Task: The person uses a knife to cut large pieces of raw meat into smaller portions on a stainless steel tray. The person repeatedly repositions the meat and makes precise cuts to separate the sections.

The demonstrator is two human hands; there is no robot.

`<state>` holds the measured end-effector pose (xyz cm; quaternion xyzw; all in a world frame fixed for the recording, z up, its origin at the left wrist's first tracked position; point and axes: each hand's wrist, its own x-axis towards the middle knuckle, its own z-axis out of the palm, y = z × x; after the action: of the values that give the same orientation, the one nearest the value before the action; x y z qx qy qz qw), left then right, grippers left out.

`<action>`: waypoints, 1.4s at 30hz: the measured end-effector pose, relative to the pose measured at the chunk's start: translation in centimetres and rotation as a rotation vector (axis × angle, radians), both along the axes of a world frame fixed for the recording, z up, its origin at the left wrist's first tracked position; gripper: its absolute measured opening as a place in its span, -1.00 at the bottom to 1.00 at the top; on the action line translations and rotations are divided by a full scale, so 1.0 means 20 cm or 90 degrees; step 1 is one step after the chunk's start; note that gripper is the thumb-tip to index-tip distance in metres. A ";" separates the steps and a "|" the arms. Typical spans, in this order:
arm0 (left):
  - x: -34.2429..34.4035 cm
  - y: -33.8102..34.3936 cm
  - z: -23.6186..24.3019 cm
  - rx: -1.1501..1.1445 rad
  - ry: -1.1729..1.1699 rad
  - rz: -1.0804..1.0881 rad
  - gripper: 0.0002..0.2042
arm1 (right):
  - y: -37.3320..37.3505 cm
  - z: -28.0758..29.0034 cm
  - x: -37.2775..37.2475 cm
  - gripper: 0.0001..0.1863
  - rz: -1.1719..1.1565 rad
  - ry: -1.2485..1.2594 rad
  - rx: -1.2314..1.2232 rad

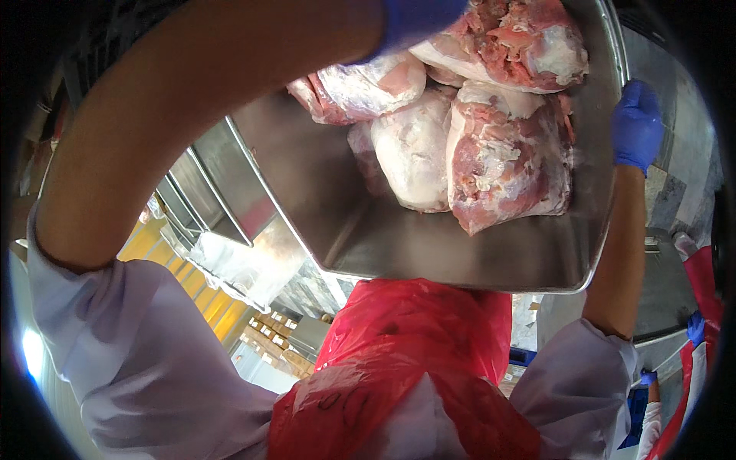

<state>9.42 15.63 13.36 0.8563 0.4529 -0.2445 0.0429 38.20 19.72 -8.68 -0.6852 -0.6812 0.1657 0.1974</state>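
A deep stainless-steel tub (460, 257) lies before me, its near edge against my red plastic apron (414, 322). Several large, pale, fatty pieces of raw meat are heaped in its far and right part, among them a pinkish chunk (506, 161) and a whiter, rounded one (416, 149). My left hand (418, 23), in a blue glove, reaches across to the far side beside the top piece of meat (514, 50); its fingers are hidden beyond the upper edge. At the tub's right rim, my blue-gloved right hand (636, 126) is closed on the edge.
Left of the tub stands another metal container (230, 180) with clear plastic sheeting (245, 268) near it. Yellow slats (172, 264) and stacked cardboard boxes (268, 337) are further behind. At the right edge, co-workers' blue-gloved hands (695, 328) show beside a grey metal surface (652, 295).
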 end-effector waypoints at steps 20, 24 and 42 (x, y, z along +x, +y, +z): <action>0.35 -0.59 -0.65 -0.065 -0.299 0.698 -0.23 | 0.04 -0.03 0.07 -0.53 0.026 -0.042 0.003; 0.38 -0.51 -0.76 0.039 -0.374 0.786 -0.40 | 0.05 -0.06 0.04 -0.54 0.062 -0.018 0.011; -0.17 -0.40 -0.32 -0.131 -0.910 0.949 -0.77 | 0.05 0.07 -0.01 -0.63 0.106 0.040 0.135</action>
<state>6.08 7.68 6.99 0.2961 0.7134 0.3716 0.5150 37.91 20.62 -7.32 -0.5961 -0.7429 0.1300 0.2753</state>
